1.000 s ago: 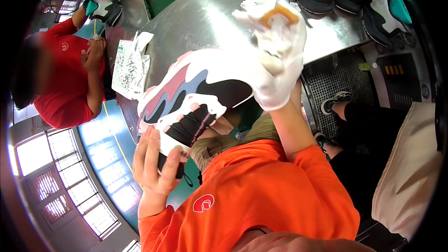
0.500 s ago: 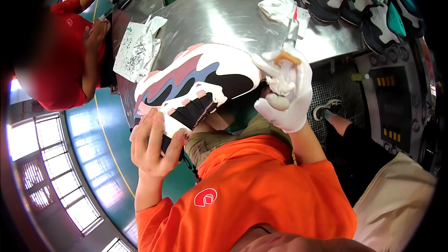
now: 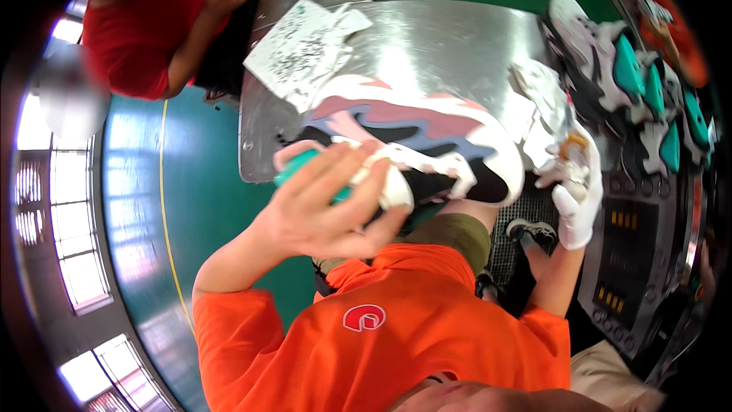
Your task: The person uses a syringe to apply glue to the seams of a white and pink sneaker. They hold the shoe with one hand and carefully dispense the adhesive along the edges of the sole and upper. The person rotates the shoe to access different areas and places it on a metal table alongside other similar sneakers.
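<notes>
My bare left hand [image 3: 328,210] is wrapped round the collar end of a sneaker [image 3: 438,118] in white, dusty pink, blue and black. The sneaker lies tilted on its side above my lap, over the near edge of the metal table, its toe to the right. Teal lining shows beside my fingers. To the right of the toe, my right hand [image 3: 581,202] wears a white glove and is closed round a slim tool with an amber collar [image 3: 573,146]. The tool's far end lies against a crumpled white cloth [image 3: 541,91] and is hard to make out.
A speckled white cloth [image 3: 293,49] lies at the table's [image 3: 450,38] left. Several sneakers with teal linings [image 3: 610,69] crowd its right end. A person in red [image 3: 145,38] works at the left. A dark control panel [image 3: 621,259] stands at the lower right.
My view has swung, so the table sits further right. The left hand has shifted along the sneaker's collar, and teal now shows there. The gloved hand and tool have come beside the crumpled cloth.
</notes>
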`<state>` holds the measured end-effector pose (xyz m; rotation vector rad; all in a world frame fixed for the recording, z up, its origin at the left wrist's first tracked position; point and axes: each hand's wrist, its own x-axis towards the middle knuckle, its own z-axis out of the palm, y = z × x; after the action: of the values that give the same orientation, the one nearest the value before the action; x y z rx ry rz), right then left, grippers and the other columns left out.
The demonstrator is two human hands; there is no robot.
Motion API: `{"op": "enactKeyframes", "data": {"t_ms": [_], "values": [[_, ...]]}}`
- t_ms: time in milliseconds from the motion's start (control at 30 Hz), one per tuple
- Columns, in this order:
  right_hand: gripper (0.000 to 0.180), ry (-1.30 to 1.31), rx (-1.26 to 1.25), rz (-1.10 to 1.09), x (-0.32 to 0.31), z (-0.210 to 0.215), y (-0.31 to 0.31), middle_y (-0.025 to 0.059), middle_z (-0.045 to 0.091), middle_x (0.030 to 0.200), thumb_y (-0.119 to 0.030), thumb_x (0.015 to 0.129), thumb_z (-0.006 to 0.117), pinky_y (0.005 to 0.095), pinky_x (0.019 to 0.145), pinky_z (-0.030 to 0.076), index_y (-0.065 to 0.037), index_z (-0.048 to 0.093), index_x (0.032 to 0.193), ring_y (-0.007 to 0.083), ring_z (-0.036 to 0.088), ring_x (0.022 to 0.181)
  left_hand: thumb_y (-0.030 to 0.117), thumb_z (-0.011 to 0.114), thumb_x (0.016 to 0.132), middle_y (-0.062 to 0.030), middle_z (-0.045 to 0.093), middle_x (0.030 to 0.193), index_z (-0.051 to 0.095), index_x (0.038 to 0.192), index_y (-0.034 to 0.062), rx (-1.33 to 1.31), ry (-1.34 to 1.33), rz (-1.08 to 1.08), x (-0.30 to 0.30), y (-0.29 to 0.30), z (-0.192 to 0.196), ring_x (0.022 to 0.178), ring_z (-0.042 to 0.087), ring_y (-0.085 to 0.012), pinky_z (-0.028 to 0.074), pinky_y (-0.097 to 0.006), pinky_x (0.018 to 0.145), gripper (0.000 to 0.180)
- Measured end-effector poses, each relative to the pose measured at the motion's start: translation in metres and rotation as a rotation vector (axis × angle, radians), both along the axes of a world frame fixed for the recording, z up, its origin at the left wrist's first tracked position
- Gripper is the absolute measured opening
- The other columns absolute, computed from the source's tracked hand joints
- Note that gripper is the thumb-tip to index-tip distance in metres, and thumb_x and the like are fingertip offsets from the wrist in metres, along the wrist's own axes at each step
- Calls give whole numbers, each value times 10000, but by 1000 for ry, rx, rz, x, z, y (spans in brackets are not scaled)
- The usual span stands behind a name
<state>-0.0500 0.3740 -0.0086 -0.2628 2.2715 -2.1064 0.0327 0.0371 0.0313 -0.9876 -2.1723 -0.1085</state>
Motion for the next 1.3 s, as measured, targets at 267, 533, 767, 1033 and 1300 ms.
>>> {"op": "enactKeyframes", "data": {"t_ms": [267, 533, 767, 1033, 1300], "values": [[759, -184, 220, 183, -37, 24, 8, 110, 606, 937, -263, 781, 650, 262, 666, 514, 36, 387, 1427, 150, 612, 668, 161, 674, 789, -64, 627, 1043, 510, 1102, 187, 52, 16, -57, 6, -7, -35, 961, 666, -283, 560, -356, 811, 354], [513, -152, 639, 292, -55, 62, -24, 93, 608, 867, -193, 868, 556, 276, 612, 534, 37, 494, 1322, 161, 641, 660, 264, 575, 864, -74, 618, 1058, 515, 1054, 123, 138, 37, -80, 8, -7, -50, 1020, 650, -297, 497, -395, 944, 244], [595, 650, 1142, 46, -62, 114, -79, 47, 552, 886, -595, 825, 572, 359, 659, 408, -69, 550, 1104, 182, 528, 756, 266, 545, 876, -98, 617, 1057, 518, 1024, 88, 177, 68, -69, 5, -9, -54, 1028, 645, -307, 509, -414, 943, 233], [346, 1691, 1831, -145, -91, 120, -133, -86, 375, 761, -572, 819, 565, 344, 713, 258, -238, 495, 878, 134, 387, 762, 257, 543, 864, -117, 607, 1049, 516, 1006, 49, 150, 22, -62, -1, -10, -43, 1022, 641, -316, 516, -418, 936, 253], [416, 1802, 1737, -35, -95, 109, -175, -89, 328, 771, -591, 778, 576, 333, 724, 251, -216, 412, 852, 121, 352, 757, 256, 538, 863, -110, 609, 1051, 516, 1000, 49, 134, 16, -50, -1, -10, -42, 1023, 641, -316, 520, -419, 937, 249]]}}
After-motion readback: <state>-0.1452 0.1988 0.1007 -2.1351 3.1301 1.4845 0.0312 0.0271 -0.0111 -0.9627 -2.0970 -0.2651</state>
